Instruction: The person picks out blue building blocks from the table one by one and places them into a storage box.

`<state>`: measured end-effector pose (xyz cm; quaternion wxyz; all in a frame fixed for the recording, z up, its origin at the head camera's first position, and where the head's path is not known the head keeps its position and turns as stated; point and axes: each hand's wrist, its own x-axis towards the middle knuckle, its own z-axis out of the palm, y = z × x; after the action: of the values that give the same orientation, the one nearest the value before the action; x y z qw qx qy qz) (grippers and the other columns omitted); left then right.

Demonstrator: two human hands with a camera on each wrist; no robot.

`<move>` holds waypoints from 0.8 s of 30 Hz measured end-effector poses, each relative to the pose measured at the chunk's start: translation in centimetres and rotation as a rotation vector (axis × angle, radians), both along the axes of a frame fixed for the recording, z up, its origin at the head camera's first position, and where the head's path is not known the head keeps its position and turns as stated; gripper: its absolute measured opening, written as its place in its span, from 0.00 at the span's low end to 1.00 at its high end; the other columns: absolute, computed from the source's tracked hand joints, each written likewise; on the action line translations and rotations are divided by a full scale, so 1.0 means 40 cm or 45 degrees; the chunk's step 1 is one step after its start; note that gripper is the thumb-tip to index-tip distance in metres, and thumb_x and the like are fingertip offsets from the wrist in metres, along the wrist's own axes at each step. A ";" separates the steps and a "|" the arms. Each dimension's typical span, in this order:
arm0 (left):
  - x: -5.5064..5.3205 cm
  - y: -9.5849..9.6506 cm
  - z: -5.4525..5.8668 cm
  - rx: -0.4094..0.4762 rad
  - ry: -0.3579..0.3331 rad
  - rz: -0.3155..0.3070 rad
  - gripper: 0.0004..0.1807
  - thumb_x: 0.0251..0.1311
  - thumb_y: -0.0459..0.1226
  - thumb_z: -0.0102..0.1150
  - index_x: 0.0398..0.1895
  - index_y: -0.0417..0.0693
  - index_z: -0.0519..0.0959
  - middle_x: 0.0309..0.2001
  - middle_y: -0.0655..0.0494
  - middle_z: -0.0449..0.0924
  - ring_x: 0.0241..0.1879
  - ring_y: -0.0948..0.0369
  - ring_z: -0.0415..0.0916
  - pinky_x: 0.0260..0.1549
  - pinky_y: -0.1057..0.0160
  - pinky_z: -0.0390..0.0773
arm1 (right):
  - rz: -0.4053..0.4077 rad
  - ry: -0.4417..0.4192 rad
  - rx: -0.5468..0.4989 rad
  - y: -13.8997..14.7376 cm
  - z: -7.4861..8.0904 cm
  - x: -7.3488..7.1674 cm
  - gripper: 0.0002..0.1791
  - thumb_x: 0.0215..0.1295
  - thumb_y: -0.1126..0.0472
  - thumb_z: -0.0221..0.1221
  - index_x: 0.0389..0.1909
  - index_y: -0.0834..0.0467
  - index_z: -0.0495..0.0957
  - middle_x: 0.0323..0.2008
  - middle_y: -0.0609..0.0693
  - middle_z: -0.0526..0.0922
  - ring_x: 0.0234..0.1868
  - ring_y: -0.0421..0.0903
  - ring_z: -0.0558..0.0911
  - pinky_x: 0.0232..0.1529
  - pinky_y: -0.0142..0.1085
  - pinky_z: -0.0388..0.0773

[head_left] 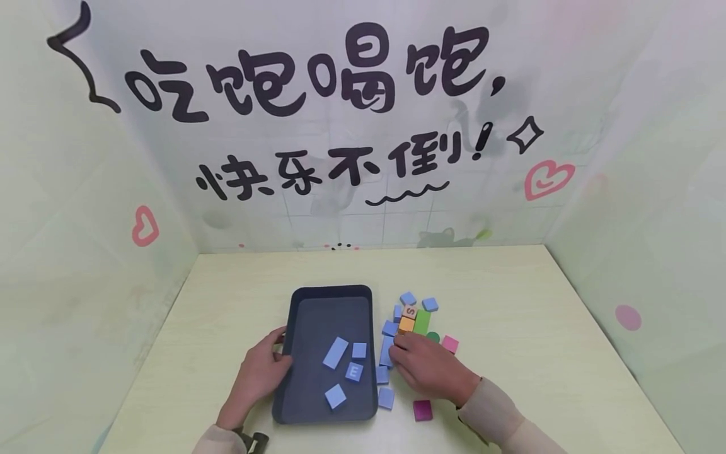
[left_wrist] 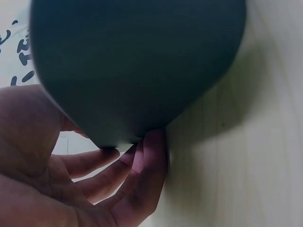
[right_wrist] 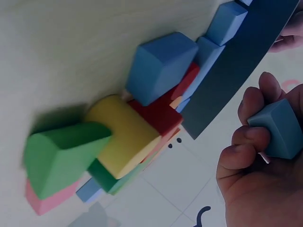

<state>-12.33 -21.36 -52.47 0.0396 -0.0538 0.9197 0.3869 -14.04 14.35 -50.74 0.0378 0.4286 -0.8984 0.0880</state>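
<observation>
A dark grey tray (head_left: 326, 318) lies on the table with several blue blocks inside, one marked with an E (head_left: 354, 372). My left hand (head_left: 261, 369) grips the tray's left side, and in the left wrist view its fingers (left_wrist: 149, 175) bend against the tray's outer wall (left_wrist: 137, 61). Just right of the tray, my right hand (head_left: 433, 369) is over a group of loose blocks. The right wrist view shows a blue block (right_wrist: 281, 130) held in its curled fingers (right_wrist: 251, 139). Part of the group is hidden under this hand in the head view.
Along the tray's right side lie several blue blocks (head_left: 386, 398). Near them are an orange block (head_left: 406, 325), a green block (head_left: 422, 322), a pink block (head_left: 450, 344) and a magenta block (head_left: 422, 410). A yellow cylinder (right_wrist: 125, 137) shows in the right wrist view. Printed walls (head_left: 363, 221) enclose the table.
</observation>
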 end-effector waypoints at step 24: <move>-0.005 -0.007 -0.012 0.005 -0.002 -0.007 0.35 0.67 0.32 0.60 0.79 0.35 0.71 0.66 0.33 0.81 0.42 0.56 0.84 0.34 0.56 0.81 | 0.229 0.112 0.172 -0.166 0.033 -0.023 0.09 0.83 0.56 0.59 0.51 0.53 0.86 0.42 0.43 0.82 0.40 0.41 0.74 0.47 0.31 0.76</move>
<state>-12.52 -21.65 -52.94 0.0413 -0.0515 0.9190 0.3886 -14.96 7.70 -49.41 0.0402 0.5126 -0.8576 0.0113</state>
